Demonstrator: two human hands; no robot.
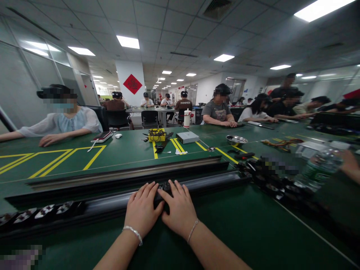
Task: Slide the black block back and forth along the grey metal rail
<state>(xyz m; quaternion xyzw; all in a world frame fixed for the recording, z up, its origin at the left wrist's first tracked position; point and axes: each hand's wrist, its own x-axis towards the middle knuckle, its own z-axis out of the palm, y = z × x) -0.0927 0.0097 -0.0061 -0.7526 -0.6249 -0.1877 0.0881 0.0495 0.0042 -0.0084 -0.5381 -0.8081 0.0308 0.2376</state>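
My left hand [143,210] and my right hand [180,208] lie side by side on a long black channel [112,204] that runs across the green table [239,232]. The fingers of both curl over a small dark part [165,186] seated in the channel, with the fingertips meeting at it. I cannot make out the part's shape under the fingers. Each wrist wears a thin bracelet. Several small black-and-white parts [36,213] sit in a row in the channel to the far left.
A second dark rail [126,174] lies just beyond the channel. More dark parts [270,180] pile at the right beside a blurred plastic bottle [320,168]. A yellow box [156,135], a grey box [187,137] and a metal bowl [236,140] stand farther back. People sit around the tables.
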